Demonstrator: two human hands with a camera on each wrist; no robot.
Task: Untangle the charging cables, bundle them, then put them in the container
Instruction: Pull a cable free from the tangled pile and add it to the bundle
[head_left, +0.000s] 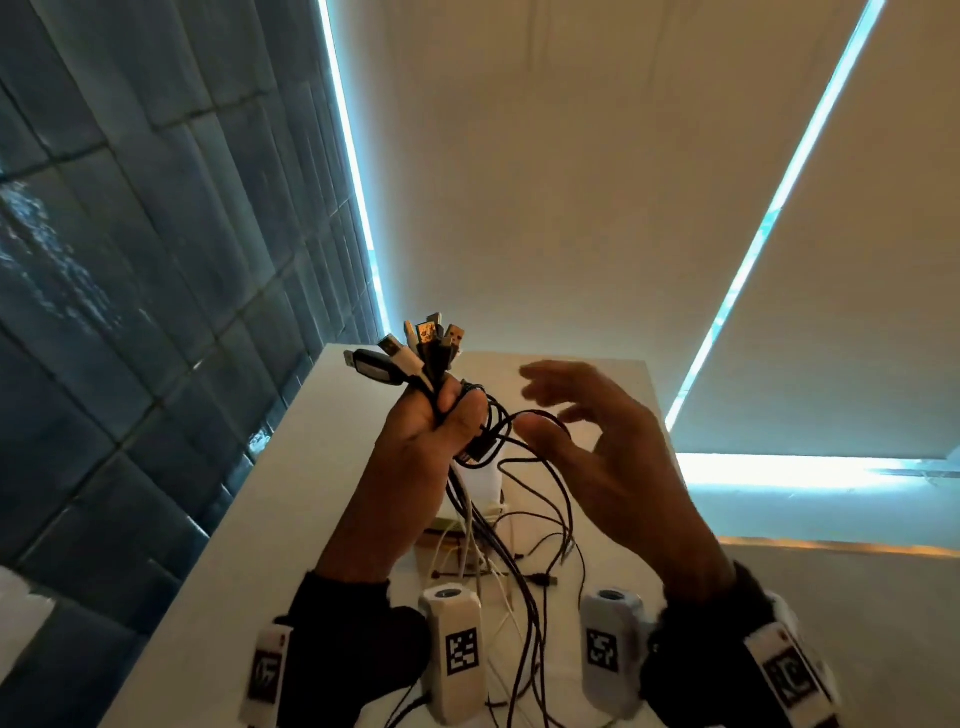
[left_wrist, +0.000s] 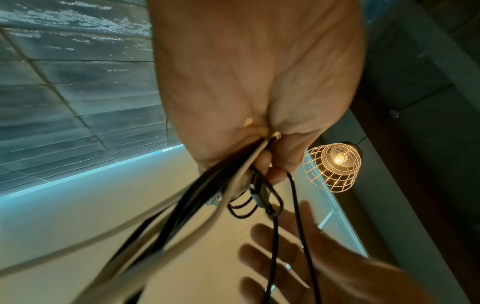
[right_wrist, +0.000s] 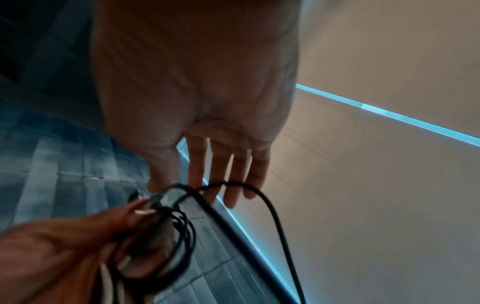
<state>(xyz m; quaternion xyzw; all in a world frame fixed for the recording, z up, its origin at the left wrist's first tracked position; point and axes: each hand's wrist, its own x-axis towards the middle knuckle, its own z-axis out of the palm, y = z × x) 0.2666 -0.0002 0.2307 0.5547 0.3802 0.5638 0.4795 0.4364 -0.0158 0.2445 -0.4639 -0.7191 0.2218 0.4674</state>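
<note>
My left hand (head_left: 441, 415) is raised above the table and grips a bunch of charging cables (head_left: 470, 499) just under their plugs (head_left: 423, 345), which fan out above the fist. Black and white cords hang from the fist down to the white table (head_left: 322, 493). Seen from the left wrist, the cords (left_wrist: 207, 195) leave the closed left hand (left_wrist: 259, 144). My right hand (head_left: 566, 410) hovers just right of the bunch with fingers spread, and a black loop (head_left: 535, 415) passes by its thumb. In the right wrist view its straight fingers (right_wrist: 228, 179) lie behind a black cable (right_wrist: 262, 197), holding nothing.
A pale container (head_left: 480, 486) stands on the table behind the hanging cords, with loose cable ends (head_left: 540, 577) lying near it. A dark tiled wall (head_left: 130, 260) runs along the left and window blinds (head_left: 571, 182) stand behind. A caged lamp (left_wrist: 333, 166) shows in the left wrist view.
</note>
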